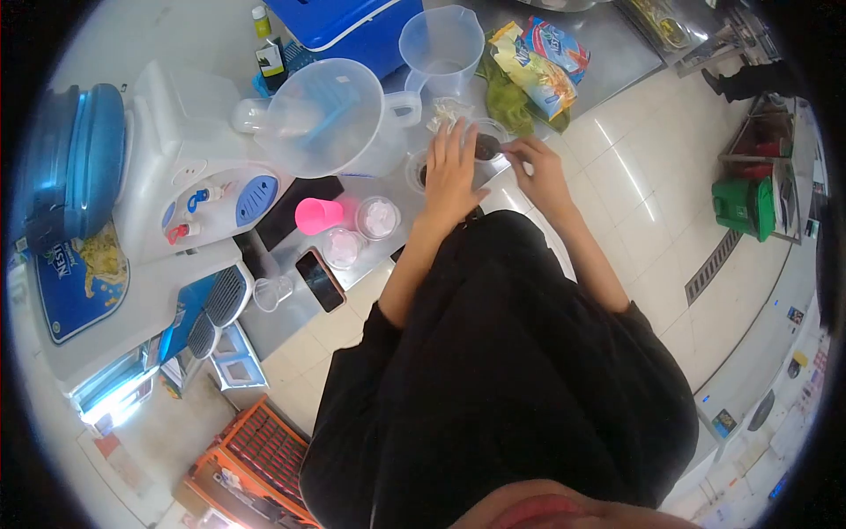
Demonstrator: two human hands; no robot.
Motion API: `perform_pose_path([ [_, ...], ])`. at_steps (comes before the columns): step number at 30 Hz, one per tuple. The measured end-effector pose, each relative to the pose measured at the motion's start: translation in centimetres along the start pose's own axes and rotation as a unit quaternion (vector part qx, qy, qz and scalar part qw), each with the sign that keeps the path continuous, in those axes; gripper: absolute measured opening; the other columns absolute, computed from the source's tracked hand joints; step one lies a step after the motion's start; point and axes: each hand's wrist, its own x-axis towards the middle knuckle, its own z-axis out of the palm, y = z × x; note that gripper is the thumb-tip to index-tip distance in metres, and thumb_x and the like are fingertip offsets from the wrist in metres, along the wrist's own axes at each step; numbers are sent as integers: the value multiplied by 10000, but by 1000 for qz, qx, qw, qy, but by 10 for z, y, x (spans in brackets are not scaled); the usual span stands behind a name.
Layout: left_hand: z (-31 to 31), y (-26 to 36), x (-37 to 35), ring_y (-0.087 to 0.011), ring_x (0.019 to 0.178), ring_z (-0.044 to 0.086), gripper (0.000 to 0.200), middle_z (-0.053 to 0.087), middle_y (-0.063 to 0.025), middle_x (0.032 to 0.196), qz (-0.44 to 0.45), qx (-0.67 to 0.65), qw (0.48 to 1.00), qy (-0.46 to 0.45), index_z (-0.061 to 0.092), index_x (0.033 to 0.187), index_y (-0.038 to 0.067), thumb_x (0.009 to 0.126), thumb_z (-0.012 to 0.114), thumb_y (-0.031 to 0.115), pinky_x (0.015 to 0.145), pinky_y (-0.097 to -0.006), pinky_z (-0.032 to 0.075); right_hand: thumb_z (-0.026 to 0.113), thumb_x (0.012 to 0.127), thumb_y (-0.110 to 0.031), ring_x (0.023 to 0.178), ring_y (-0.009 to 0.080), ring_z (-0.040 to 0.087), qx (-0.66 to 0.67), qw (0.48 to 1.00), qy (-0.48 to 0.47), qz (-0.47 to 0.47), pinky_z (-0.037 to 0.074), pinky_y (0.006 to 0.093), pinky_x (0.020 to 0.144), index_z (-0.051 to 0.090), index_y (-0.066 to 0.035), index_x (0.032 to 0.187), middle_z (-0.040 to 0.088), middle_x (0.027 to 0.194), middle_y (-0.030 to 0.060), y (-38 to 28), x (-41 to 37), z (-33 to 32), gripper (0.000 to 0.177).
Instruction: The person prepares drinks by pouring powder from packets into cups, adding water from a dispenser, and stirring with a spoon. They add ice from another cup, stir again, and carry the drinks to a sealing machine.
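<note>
My left hand (451, 176) has its fingers stretched out and lies over a clear plastic cup (414, 173) with something dark in it. Most of that cup is hidden under the hand. The fingers of my right hand (542, 179) are pinched together at the edge of a clear round container (499, 129) with dark brown contents; what they hold is too small to make out. A crumpled clear wrapper (448, 112) lies just beyond my left fingertips. Left of my hands stand two clear cups with pale pink-white contents, one the nearer cup (342, 249), and a pink cup (317, 215).
A large clear pitcher (330, 132), a measuring jug (441, 53), a blue cooler (352, 31) and a dark bottle (270, 57) stand behind. Yellow pouches (533, 70) lie on a green cloth (507, 101). A water dispenser (198, 159) is at left, a phone (320, 280) at the edge.
</note>
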Motion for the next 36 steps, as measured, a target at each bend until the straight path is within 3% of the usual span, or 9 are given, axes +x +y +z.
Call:
perform_pose_path([
  [2, 41, -23, 19, -342, 1418, 325, 1081, 520, -155, 1399, 6, 38, 999, 22, 345, 1510, 91, 602, 874, 346, 1184, -524, 195, 659, 844, 23, 843, 326, 687, -12, 998, 1, -55, 553, 368, 769, 707, 18, 984, 678, 979, 162, 19, 10, 10, 148],
  [3, 50, -29, 27, -342, 1418, 325, 1081, 520, -155, 1399, 1, 38, 999, 25, 345, 1510, 91, 602, 874, 346, 1184, -524, 195, 657, 829, 30, 847, 331, 685, -3, 997, -25, -67, 550, 376, 775, 705, 21, 980, 681, 961, 164, 25, 15, 12, 159],
  [5, 59, -39, 38, -338, 1399, 349, 1076, 560, -138, 1349, -34, 85, 994, -66, 388, 1482, 82, 578, 883, 391, 1202, -532, 152, 645, 788, 58, 865, 342, 679, 32, 994, -80, -72, 542, 388, 792, 703, 23, 963, 683, 939, 168, 32, 24, 13, 187],
  [12, 67, -45, 39, -313, 1370, 385, 940, 590, -92, 1298, -25, 80, 996, -40, 502, 1369, 92, 575, 880, 424, 1204, -548, 133, 611, 744, 107, 892, 355, 671, 8, 978, -195, -70, 536, 394, 794, 700, 27, 952, 686, 950, 168, 36, 37, -15, 240],
  [15, 70, -44, 38, -308, 1366, 390, 909, 584, -85, 1299, -8, 90, 995, -42, 513, 1349, 108, 574, 885, 405, 1210, -547, 132, 672, 789, 82, 868, 333, 672, 21, 979, -166, -115, 529, 376, 771, 694, 27, 948, 695, 944, 148, 48, 40, -15, 169],
  [20, 76, -42, 41, -299, 1364, 391, 910, 582, -72, 1285, -5, 56, 998, -41, 502, 1355, 125, 559, 896, 324, 1225, -507, 144, 663, 771, 108, 912, 327, 668, 24, 961, -254, -110, 525, 377, 811, 697, 23, 955, 698, 972, 144, 46, 47, -35, 205],
  [27, 76, -33, 46, -265, 1357, 405, 913, 582, -60, 1281, 18, 60, 997, -49, 482, 1363, 121, 567, 892, 298, 1223, -481, 174, 662, 748, 117, 933, 329, 663, 13, 963, -221, -155, 525, 383, 829, 697, 31, 962, 694, 997, 134, 56, 47, -37, 233],
  [29, 75, -33, 45, -265, 1338, 429, 884, 584, -65, 1265, 24, 50, 998, -36, 489, 1344, 119, 572, 888, 283, 1222, -480, 177, 645, 739, 132, 966, 330, 656, 2, 949, -282, -140, 528, 382, 834, 698, 33, 979, 684, 1034, 144, 56, 45, -41, 265],
  [36, 78, -31, 45, -260, 1269, 495, 872, 588, -84, 1220, 39, 9, 999, -9, 495, 1328, 120, 559, 887, 240, 1220, -480, 190, 592, 680, 176, 991, 327, 651, -5, 945, -291, -152, 537, 385, 827, 697, 26, 1010, 672, 1079, 141, 51, 42, -49, 377],
])
